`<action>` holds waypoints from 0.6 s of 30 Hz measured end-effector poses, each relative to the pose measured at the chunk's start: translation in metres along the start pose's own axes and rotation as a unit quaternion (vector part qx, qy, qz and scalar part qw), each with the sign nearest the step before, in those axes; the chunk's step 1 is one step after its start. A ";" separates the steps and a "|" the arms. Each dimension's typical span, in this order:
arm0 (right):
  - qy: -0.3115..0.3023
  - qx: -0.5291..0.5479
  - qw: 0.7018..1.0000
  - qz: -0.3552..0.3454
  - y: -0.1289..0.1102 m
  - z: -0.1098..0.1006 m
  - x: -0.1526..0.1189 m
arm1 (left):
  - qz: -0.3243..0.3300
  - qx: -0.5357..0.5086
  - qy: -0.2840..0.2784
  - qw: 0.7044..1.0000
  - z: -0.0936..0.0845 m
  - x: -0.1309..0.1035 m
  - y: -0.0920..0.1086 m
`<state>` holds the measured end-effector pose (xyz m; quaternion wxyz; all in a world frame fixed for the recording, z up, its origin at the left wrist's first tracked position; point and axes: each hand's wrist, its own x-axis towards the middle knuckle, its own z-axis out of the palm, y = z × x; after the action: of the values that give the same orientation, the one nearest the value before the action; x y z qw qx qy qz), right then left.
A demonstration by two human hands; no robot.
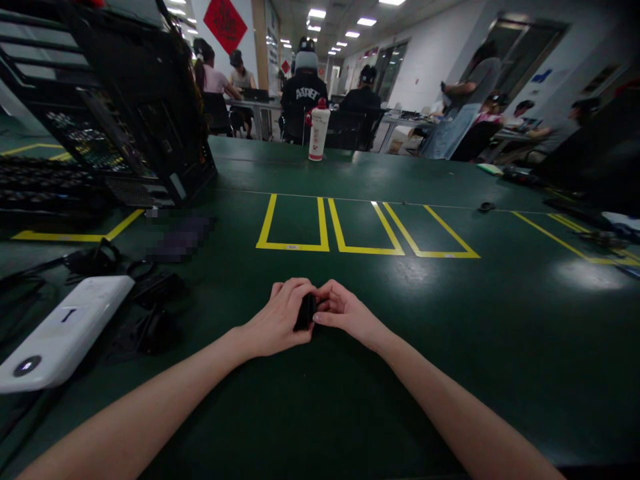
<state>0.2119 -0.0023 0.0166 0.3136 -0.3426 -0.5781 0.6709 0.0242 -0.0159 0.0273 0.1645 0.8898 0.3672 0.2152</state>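
Close in front of me, a small black box-like object [305,313] is gripped low over the dark green table [320,400]. My left hand [280,318] is closed around it from the left, thumb below and fingers over the top. From the right, my right hand [350,315] meets it with curled fingers and the thumb at its edge. The fingers cover much of the object, so its exact kind does not show. Whether the right fingers hold some small part is hidden.
Yellow tape outlines [300,247] mark the table ahead. A white device [70,333], black cables and gadgets [153,330] lie left, below an open black computer case [145,100]. A white tumbler [319,133] stands at the far edge. Several people sit beyond; one stands right.
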 end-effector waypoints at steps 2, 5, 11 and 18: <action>0.002 0.005 1.000 -0.003 -0.001 0.000 0.000 | 0.004 0.002 0.011 1.000 0.002 0.000 -0.002; 0.021 -0.010 1.000 -0.007 -0.001 0.001 0.001 | 0.007 0.002 0.016 1.000 0.005 0.000 -0.004; 0.035 -0.056 0.998 0.008 0.004 0.002 0.002 | -0.004 -0.005 0.010 1.000 0.006 -0.001 -0.004; 0.000 -0.027 1.000 -0.009 -0.003 0.001 -0.003 | 0.000 0.001 -0.004 1.000 0.001 -0.001 -0.001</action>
<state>0.2130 -0.0055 0.0196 0.3097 -0.3458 -0.5993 0.6522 0.0234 -0.0159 0.0253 0.1651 0.8908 0.3666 0.2117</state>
